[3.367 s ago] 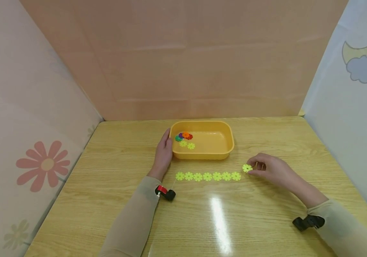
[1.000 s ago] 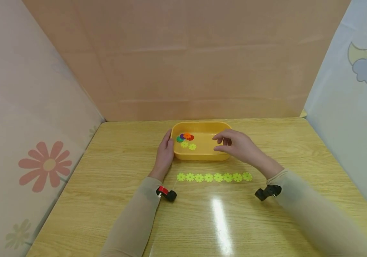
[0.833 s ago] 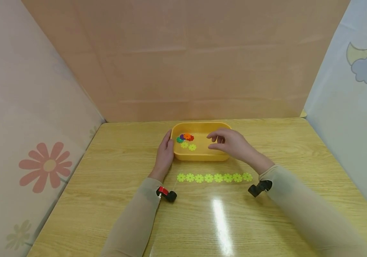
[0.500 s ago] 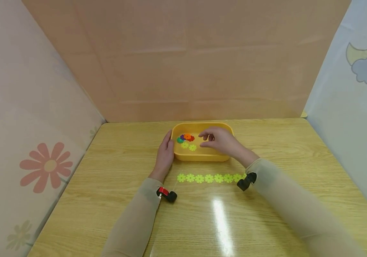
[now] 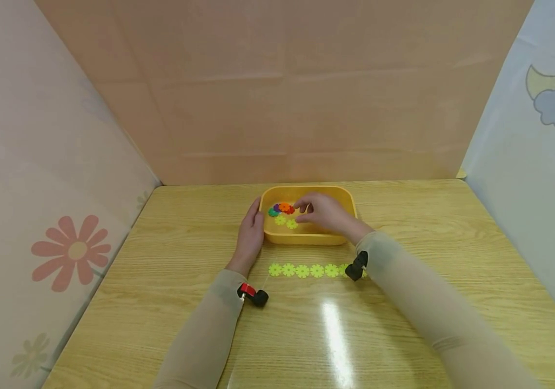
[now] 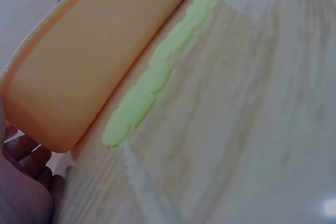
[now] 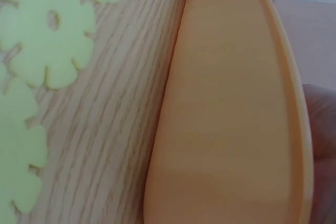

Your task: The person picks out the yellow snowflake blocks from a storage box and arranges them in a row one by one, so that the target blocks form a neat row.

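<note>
My left hand (image 5: 249, 237) holds the left end of an orange-yellow plastic tray (image 5: 306, 239), its fingers (image 6: 32, 162) around the end wall's outside. Over the tray reaches my right hand (image 5: 323, 210), thumb and forefinger apart with a gap between them. The right thumb tip is right at a yellow notched flower-shaped disc (image 5: 292, 223) on the tray floor. Another yellow disc (image 5: 280, 220) lies to its left. Behind them sits a small cluster of orange (image 5: 284, 207), red, purple and green discs. In the right wrist view, the tray wall (image 7: 231, 103) covers most of the right hand.
A straight row of several yellow discs (image 5: 302, 271) lies on the wooden table (image 5: 185, 216) before the tray. My right wrist's camera (image 5: 356, 266) covers its right end in the head view. A thin pale strand (image 6: 139, 182) runs from its left end. Walls enclose the back and sides.
My right hand put a yellow disc at the right end of the row and let it go. It then moved left over the tray to the yellow discs. The left hand stayed put.
</note>
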The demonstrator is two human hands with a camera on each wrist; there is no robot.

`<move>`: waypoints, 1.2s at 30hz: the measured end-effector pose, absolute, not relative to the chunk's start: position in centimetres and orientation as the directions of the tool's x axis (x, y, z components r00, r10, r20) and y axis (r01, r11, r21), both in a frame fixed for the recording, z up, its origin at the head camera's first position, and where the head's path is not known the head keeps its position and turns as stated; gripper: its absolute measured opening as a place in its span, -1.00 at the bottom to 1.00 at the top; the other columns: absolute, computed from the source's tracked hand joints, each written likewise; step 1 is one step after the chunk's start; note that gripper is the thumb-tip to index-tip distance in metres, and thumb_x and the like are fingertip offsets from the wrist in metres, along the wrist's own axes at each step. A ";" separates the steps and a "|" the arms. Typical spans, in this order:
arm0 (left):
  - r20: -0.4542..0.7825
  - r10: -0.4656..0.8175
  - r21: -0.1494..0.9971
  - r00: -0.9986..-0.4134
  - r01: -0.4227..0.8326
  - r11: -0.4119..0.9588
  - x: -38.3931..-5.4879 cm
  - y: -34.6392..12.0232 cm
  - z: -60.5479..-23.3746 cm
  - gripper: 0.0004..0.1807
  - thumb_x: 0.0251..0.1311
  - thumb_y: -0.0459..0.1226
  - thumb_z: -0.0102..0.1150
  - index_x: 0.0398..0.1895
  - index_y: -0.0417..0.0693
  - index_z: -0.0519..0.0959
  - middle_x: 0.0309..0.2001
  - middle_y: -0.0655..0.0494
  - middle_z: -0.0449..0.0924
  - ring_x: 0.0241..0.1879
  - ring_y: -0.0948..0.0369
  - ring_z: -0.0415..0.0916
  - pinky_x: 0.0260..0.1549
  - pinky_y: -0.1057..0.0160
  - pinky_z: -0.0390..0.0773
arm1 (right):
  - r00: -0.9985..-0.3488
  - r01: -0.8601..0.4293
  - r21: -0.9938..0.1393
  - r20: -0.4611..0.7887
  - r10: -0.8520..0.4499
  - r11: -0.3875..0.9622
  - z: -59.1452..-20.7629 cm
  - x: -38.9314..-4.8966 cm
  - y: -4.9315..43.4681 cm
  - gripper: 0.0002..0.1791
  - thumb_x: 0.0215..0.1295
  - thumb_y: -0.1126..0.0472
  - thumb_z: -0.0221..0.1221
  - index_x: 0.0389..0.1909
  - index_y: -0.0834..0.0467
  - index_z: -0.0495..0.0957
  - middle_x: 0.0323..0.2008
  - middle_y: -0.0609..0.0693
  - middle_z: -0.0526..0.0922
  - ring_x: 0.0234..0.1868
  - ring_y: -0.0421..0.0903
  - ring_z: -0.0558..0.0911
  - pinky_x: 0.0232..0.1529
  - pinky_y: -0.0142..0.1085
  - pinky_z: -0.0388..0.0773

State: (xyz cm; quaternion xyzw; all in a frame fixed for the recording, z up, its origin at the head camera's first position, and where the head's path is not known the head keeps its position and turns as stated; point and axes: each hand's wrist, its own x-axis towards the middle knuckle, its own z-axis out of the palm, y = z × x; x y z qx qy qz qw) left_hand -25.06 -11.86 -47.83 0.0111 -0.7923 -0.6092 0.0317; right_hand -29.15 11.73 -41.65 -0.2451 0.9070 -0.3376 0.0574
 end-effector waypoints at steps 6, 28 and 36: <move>0.060 -0.050 0.967 -0.997 0.045 0.252 -24.9 -11.9 -47.8 -0.35 0.79 -0.01 -0.24 0.82 0.09 0.15 0.74 0.13 0.16 0.72 0.07 0.05 0.68 -0.06 0.10 | -0.876 -0.381 -0.645 0.022 -0.482 0.663 -42.1 -29.5 11.3 -0.62 0.40 0.16 0.52 0.16 0.21 0.79 -0.15 0.00 0.75 -0.15 0.00 0.65 -0.01 -0.10 0.62; 0.048 -0.066 0.967 -0.997 0.030 0.252 -24.8 -11.7 -47.5 -0.35 0.78 0.00 -0.24 0.81 0.13 0.16 0.74 0.15 0.17 0.72 0.08 0.06 0.68 -0.06 0.10 | -0.850 -0.377 -0.647 -0.044 -0.525 0.663 -43.5 -30.4 10.9 -0.59 0.40 0.16 0.52 0.19 0.21 0.79 -0.03 0.05 0.79 0.02 0.03 0.69 0.23 -0.03 0.65; 0.050 -0.068 0.963 -0.996 0.030 0.269 -24.8 -11.7 -47.5 -0.35 0.78 0.02 -0.26 0.82 0.16 0.16 0.74 0.14 0.18 0.72 0.08 0.06 0.67 -0.05 0.11 | -0.846 -0.350 -0.662 -0.081 -0.527 0.663 -43.5 -30.4 10.9 -0.61 0.39 0.16 0.53 0.18 0.17 0.80 0.02 0.02 0.80 0.02 0.02 0.67 0.22 -0.04 0.64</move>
